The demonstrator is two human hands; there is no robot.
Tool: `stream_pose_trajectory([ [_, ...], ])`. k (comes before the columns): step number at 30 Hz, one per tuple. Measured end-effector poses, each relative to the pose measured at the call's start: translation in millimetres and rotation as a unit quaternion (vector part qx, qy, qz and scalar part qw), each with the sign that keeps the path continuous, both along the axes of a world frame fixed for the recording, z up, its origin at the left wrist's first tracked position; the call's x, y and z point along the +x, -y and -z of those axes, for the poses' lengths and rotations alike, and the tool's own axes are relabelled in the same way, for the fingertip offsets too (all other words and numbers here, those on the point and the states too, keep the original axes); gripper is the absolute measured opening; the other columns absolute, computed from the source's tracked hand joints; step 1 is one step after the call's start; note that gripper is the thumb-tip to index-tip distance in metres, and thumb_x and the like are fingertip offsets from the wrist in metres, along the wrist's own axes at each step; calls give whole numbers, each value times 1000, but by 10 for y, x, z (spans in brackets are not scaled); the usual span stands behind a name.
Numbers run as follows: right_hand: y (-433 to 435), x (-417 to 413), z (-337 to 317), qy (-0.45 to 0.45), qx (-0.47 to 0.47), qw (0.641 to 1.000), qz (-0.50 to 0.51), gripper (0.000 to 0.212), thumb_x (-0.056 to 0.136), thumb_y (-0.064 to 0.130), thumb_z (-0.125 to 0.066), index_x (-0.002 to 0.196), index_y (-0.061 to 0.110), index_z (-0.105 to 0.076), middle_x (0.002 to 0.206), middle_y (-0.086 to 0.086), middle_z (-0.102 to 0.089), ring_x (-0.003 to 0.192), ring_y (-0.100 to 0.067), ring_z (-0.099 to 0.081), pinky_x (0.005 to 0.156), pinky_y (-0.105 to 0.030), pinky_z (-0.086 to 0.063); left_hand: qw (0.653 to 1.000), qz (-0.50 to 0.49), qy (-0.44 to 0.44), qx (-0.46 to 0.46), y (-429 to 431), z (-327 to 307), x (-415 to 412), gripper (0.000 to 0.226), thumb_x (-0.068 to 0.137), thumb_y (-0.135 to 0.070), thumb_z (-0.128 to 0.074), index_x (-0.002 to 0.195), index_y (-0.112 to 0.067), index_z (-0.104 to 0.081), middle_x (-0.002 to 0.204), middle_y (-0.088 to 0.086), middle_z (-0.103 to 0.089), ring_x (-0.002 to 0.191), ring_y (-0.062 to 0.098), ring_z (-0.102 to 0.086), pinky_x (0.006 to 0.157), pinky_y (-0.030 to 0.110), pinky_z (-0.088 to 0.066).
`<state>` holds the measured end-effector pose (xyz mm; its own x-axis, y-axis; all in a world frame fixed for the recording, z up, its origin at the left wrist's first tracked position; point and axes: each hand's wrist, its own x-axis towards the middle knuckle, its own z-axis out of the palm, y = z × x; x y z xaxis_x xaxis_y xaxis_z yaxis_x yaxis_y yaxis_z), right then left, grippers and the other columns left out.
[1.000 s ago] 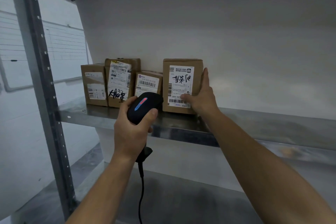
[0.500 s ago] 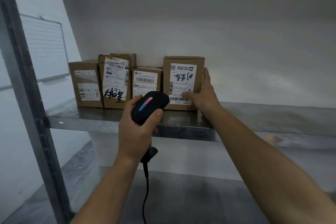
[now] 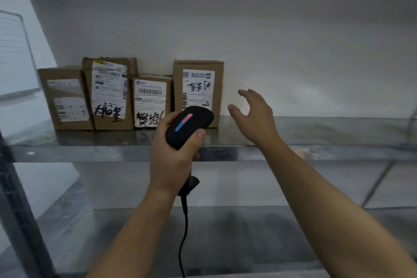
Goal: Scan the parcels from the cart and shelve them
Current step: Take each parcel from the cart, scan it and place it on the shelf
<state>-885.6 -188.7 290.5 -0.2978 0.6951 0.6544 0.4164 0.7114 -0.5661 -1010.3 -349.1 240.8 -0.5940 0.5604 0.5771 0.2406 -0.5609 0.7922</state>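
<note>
Several brown cardboard parcels with white labels stand in a row against the wall on a metal shelf (image 3: 316, 133). The rightmost parcel (image 3: 198, 83) stands upright, its label upside down. My left hand (image 3: 173, 153) grips a black corded barcode scanner (image 3: 189, 125) with a lit red and blue strip, held in front of that parcel's lower part. My right hand (image 3: 255, 115) hovers just right of the parcel, fingers spread and relaxed, touching nothing.
Left of that box stand a short parcel (image 3: 150, 99), a taller one (image 3: 109, 92) and one at the far left (image 3: 65, 99). A grey upright post (image 3: 20, 210) rises at the left. A lower shelf (image 3: 237, 232) lies below. The scanner's cable (image 3: 184, 232) hangs down.
My right hand has let go of the rightmost parcel and drawn back to the right. The view has moved closer to the shelf; the scanner stays in my left hand.
</note>
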Motion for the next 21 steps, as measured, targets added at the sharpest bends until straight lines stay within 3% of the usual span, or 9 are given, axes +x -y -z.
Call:
stream_pose_trajectory([
  [4, -31, 545, 87, 5, 47, 998, 42, 54, 97, 43, -61, 143, 17, -54, 156, -6, -43, 147, -20, -33, 116, -35, -29, 1000, 26, 11, 2, -174, 0, 352, 73, 65, -52, -78, 130, -25, -57, 114, 9, -68, 79, 33, -69, 59, 25, -55],
  [6, -63, 884, 136, 2, 57, 997, 57, 57, 94, 47, -58, 142, 17, -55, 154, -7, -45, 147, -21, -34, 116, -35, -29, 999, 41, 16, 1, -277, 6, 587, 75, 65, -52, -77, 131, -23, -57, 110, 5, -69, 71, 28, -68, 59, 26, -55],
  [11, -146, 1962, 282, 25, 36, 992, 119, 54, 98, 42, -60, 146, 19, -51, 157, -3, -41, 149, -17, -30, 114, -26, -22, 993, 113, 17, -11, -584, 49, 1392, 71, 67, -51, -77, 129, -23, -56, 107, 15, -68, 65, 25, -64, 61, 32, -54],
  [14, -158, 2666, 396, 29, 17, 986, 164, 54, 97, 41, -62, 145, 18, -51, 157, -4, -41, 148, -18, -31, 118, -32, -27, 990, 140, 3, -18, -767, 127, 1969, 69, 66, -50, -76, 127, -25, -57, 107, 10, -70, 70, 27, -66, 58, 28, -53],
  [21, -13, 4249, 756, 59, -28, 959, 276, 55, 96, 37, -64, 145, 16, -51, 155, -8, -42, 146, -21, -34, 116, -32, -27, 972, 224, -18, -65, -1137, 353, 3236, 70, 66, -48, -78, 128, -21, -58, 103, 13, -71, 58, 22, -64, 54, 25, -51],
])
